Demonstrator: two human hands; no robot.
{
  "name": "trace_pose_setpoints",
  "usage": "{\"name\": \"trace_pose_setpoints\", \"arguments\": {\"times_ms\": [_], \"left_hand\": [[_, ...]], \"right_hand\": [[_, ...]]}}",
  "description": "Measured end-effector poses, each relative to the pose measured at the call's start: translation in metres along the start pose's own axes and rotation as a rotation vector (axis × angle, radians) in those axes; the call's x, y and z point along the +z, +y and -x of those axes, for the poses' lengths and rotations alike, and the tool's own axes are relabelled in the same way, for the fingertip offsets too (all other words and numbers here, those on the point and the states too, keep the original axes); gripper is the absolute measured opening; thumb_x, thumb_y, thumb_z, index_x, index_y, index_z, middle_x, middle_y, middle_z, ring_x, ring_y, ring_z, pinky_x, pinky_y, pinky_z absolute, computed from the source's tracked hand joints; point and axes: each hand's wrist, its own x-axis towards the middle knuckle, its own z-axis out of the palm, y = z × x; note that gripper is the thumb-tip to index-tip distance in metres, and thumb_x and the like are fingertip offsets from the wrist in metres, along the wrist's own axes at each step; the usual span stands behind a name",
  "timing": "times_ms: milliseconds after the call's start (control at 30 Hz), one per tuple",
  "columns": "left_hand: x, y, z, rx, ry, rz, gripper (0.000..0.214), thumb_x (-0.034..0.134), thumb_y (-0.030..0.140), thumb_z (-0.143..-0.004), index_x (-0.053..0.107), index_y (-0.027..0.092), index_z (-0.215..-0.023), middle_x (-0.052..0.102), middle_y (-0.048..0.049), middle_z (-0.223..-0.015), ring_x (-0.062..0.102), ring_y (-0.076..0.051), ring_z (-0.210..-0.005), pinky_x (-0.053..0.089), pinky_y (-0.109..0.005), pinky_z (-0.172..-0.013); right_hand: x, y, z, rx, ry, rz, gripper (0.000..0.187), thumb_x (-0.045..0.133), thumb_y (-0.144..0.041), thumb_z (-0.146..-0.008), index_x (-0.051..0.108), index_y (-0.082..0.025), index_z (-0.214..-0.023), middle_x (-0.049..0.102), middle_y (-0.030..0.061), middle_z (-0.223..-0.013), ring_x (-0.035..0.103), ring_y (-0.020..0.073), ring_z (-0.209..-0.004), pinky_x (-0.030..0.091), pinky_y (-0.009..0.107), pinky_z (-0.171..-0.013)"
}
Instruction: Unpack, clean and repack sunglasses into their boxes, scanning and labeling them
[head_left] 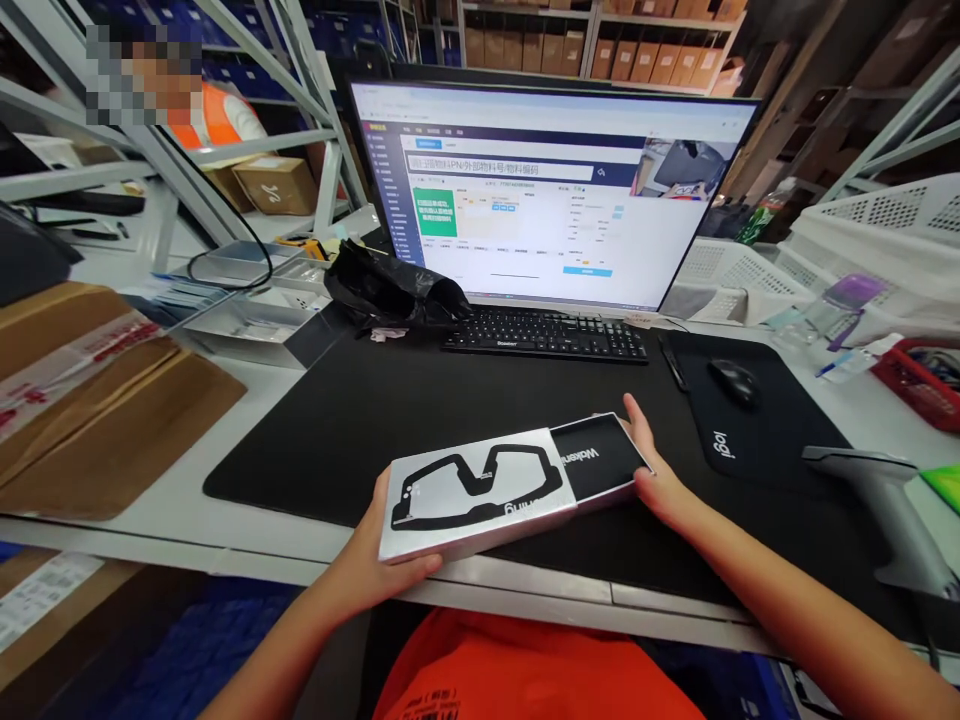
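Note:
A long flat box lies on the black desk mat [337, 440] near the front edge. Its white sleeve [472, 495], printed with a black outline of glasses, is partly slid off a black inner tray [596, 462] with white lettering. My left hand [375, 565] grips the sleeve's left end, thumb under the near edge. My right hand [649, 470] wraps round the tray's right end, fingers behind it.
A monitor [547, 190] and black keyboard [546, 335] stand behind the mat, with a crumpled black bag [390, 285] at left. A mouse [735, 380] sits on its pad; a grey scanner [892, 500] at right. Cardboard boxes [90, 400] lie left. A person in an orange vest [214, 115] is beyond.

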Motion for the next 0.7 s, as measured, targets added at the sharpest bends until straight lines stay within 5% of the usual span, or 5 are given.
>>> {"name": "trace_pose_setpoints", "arguments": {"times_ms": [133, 233, 533, 700], "left_hand": [[-0.002, -0.002, 0.002, -0.010, 0.141, 0.058, 0.109, 0.078, 0.064, -0.071, 0.018, 0.024, -0.153, 0.039, -0.0203, -0.150, 0.041, -0.043, -0.141, 0.035, -0.066, -0.115], [-0.007, 0.006, 0.002, 0.000, 0.246, 0.154, 0.107, 0.071, 0.069, -0.076, 0.013, 0.027, -0.157, 0.037, -0.0169, -0.155, 0.037, -0.042, -0.144, 0.029, -0.067, -0.120], [-0.019, 0.030, -0.011, 0.153, 0.351, 0.491, 0.112, 0.076, 0.067, -0.071, 0.018, 0.029, -0.158, 0.028, -0.0104, -0.164, 0.030, -0.041, -0.149, 0.028, -0.060, -0.123], [-0.003, 0.018, -0.015, 0.029, 0.420, 0.567, 0.100, 0.071, 0.067, -0.073, 0.032, 0.024, -0.155, 0.050, -0.0109, -0.151, 0.043, -0.040, -0.142, 0.035, -0.057, -0.121]], "right_hand": [[0.028, -0.016, -0.028, -0.095, 0.085, -0.087, 0.105, 0.015, -0.094, -0.079, -0.004, -0.030, -0.161, 0.029, 0.0141, -0.161, 0.041, 0.0325, -0.142, 0.036, 0.049, -0.115], [0.045, -0.035, -0.041, -0.112, 0.087, -0.027, 0.099, 0.004, -0.090, -0.082, -0.002, -0.030, -0.161, 0.029, 0.0116, -0.162, 0.041, 0.0315, -0.143, 0.041, 0.047, -0.113], [0.067, -0.059, -0.031, -0.130, 0.160, -0.029, 0.078, 0.008, -0.075, -0.094, 0.010, -0.032, -0.160, 0.028, 0.0051, -0.164, 0.037, 0.0293, -0.146, 0.037, 0.047, -0.118], [0.068, -0.066, -0.023, 0.070, 0.367, 0.072, 0.066, 0.026, -0.069, -0.099, 0.035, -0.033, -0.153, 0.037, 0.0010, -0.161, 0.033, 0.0286, -0.149, 0.026, 0.046, -0.124]]}}
